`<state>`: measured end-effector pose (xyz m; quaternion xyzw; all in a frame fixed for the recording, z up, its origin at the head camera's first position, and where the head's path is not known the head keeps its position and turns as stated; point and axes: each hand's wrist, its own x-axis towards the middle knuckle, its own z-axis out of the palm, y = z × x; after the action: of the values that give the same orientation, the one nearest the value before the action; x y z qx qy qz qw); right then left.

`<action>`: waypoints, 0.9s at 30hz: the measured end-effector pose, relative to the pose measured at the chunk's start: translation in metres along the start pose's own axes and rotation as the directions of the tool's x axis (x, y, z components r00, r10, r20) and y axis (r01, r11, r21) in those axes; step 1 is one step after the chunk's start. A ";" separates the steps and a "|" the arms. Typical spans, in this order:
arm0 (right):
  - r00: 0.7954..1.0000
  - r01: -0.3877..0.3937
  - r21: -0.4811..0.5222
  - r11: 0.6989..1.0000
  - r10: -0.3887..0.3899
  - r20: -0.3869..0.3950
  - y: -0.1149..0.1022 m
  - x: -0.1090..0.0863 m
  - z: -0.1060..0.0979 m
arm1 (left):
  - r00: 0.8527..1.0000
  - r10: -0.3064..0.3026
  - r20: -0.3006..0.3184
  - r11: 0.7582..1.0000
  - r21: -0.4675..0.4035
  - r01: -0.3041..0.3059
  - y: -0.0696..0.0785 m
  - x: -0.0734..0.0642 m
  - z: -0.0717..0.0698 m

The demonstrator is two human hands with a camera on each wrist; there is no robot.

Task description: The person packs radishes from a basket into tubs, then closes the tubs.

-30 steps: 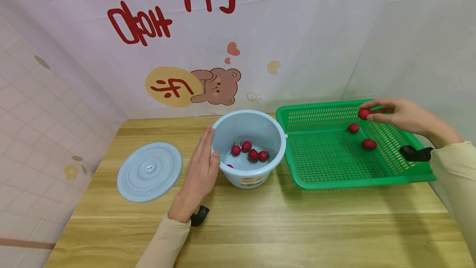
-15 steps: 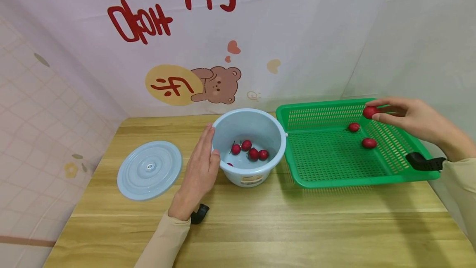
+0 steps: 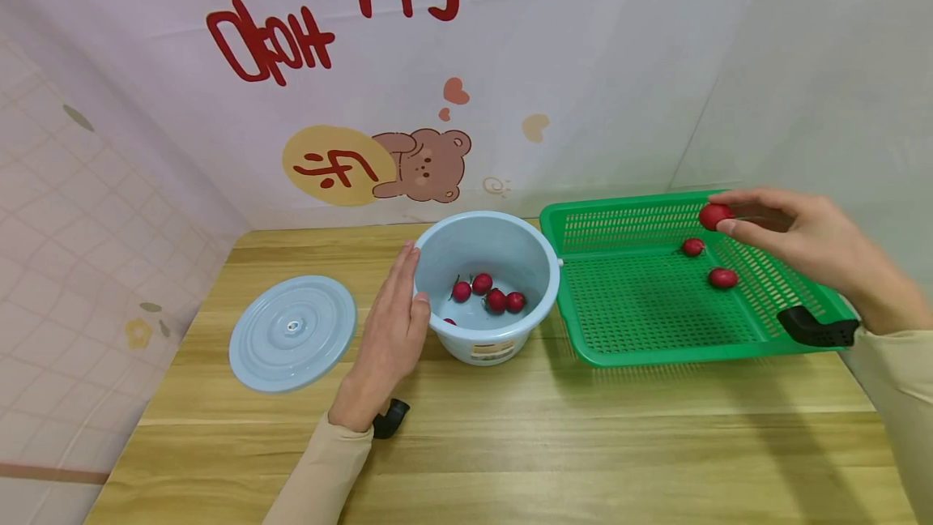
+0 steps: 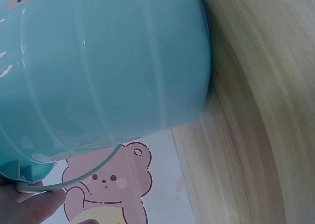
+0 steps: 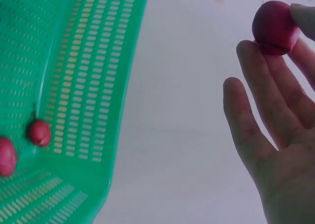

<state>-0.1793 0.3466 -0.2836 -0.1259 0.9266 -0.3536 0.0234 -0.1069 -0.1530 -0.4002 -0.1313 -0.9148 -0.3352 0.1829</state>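
My right hand (image 3: 820,245) pinches a round red radish (image 3: 714,216) between thumb and fingertips, above the far right end of the green basket (image 3: 583,352). In the right wrist view, that radish (image 5: 275,28) shows a thin root tail, and the little finger stands free of it. Two more radishes lie in the basket, one radish (image 3: 693,247) by the back wall and another radish (image 3: 723,278) nearer. My left hand (image 3: 389,326) rests with straight fingers against the left side of a light blue bucket (image 3: 466,351). Several radishes (image 3: 496,300) lie on the bucket's bottom.
A round blue lid (image 3: 293,333) lies flat on the wooden table (image 3: 510,436), left of the bucket. The bucket's thin handle (image 4: 91,174) hangs on the side near my left fingers. A printed wall sheet (image 3: 605,87) stands close behind the table.
My right hand keeps hold of the same radish. It shifted slightly right, then back left and a little up. My left hand and the bucket stay put.
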 end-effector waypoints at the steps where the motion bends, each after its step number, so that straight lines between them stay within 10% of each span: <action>1: 1.000 0.004 0.006 1.000 -0.004 -0.007 -0.003 -0.001 0.001 | 1.000 -0.001 0.000 1.000 0.000 0.001 0.000 0.000 0.000; 20: 0.974 0.204 0.228 0.952 -0.174 -0.145 -0.053 -0.020 0.038 | 1.000 0.001 0.001 1.000 0.002 -0.001 0.001 0.000 0.000; 27: 0.909 0.380 0.196 0.904 -0.325 -0.262 -0.071 -0.024 0.056 | 1.000 0.013 -0.004 1.000 0.008 -0.013 0.001 0.000 0.000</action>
<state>-0.1333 0.2654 -0.2793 -0.2482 0.8346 -0.4742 -0.1301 -0.1067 -0.1527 -0.3997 -0.1357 -0.9149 -0.3307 0.1876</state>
